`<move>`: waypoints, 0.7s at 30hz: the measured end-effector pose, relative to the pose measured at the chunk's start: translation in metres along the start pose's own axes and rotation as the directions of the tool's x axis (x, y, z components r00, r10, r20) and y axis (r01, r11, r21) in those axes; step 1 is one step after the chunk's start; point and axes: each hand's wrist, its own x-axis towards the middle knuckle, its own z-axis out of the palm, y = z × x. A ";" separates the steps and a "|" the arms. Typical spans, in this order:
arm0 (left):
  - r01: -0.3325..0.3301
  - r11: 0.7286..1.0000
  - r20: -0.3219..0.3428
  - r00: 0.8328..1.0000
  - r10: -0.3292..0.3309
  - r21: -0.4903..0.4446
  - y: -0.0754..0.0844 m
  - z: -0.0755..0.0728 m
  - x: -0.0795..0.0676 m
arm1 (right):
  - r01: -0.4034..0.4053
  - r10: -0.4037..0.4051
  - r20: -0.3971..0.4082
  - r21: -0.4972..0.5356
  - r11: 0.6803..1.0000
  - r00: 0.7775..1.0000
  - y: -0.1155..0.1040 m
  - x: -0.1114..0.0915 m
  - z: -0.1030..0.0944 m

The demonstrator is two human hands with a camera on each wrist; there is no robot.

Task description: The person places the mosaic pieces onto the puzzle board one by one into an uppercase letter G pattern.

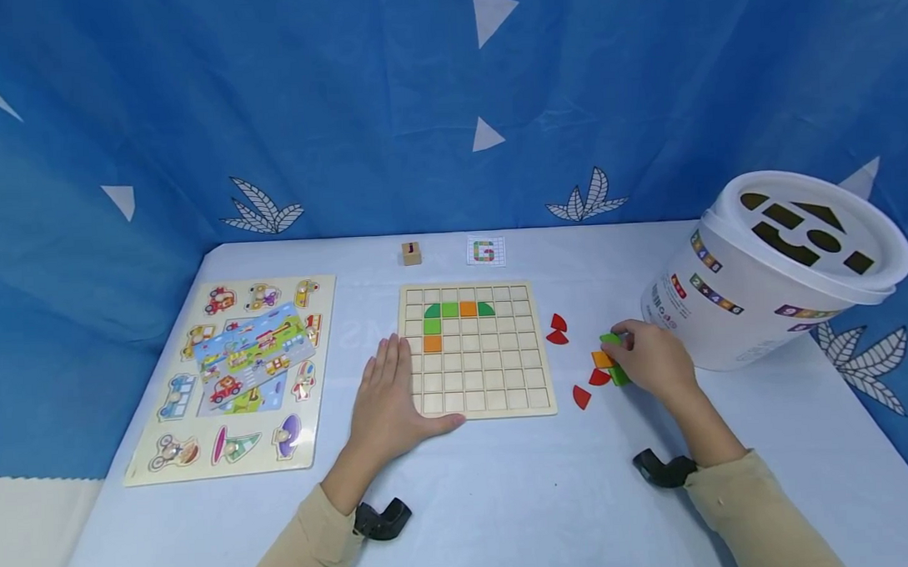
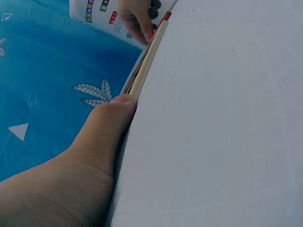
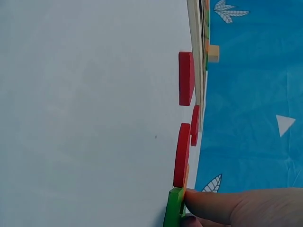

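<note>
Tiles (image 1: pixel 450 309) sit on the board (image 1: pixel 483 382); right of it, I see the right hand (image 1: pixel 655 361) pinching a green tile (image 1: pixel 611 339) among loose pieces (image 1: pixel 581 397). The left hand (image 1: pixel 386 403) touches the board, fingers straight, thumb spread. A bucket (image 1: pixel 755 310) stands far right.

The left hand (image 1: pixel 388 405) is laid palm down, its fingers extended and its thumb (image 1: pixel 438 425) spread sideways. The right hand (image 1: pixel 655 361) is held with its fingers bent, thumb opposed. Both sleeved forearms (image 1: pixel 304 541) are angled forward and inward.
</note>
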 end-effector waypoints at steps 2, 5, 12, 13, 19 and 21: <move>0.000 1.000 0.001 1.000 0.000 0.002 0.000 0.000 0.000 | 0.028 -0.028 -0.002 0.012 1.000 1.000 0.001 0.001 0.001; -0.001 1.000 0.004 1.000 0.001 0.009 0.000 0.000 0.000 | 0.074 -0.074 -0.002 0.026 0.997 0.997 0.001 0.002 0.003; -0.001 1.000 0.006 1.000 0.001 0.011 0.000 -0.002 0.000 | 0.130 -0.131 0.034 0.038 0.991 0.991 -0.001 0.005 0.004; -0.001 1.000 0.005 1.000 0.001 0.013 0.000 -0.002 0.000 | 0.134 -0.136 0.042 0.043 0.990 0.990 -0.001 0.006 0.004; -0.002 1.000 0.007 1.000 0.002 0.017 0.000 -0.002 0.000 | 0.136 -0.147 0.109 0.098 0.986 0.983 -0.002 0.015 0.002; -0.001 1.000 0.009 1.000 0.001 0.021 0.000 -0.001 0.000 | 0.131 -0.146 0.129 0.120 0.984 0.981 -0.003 0.018 0.002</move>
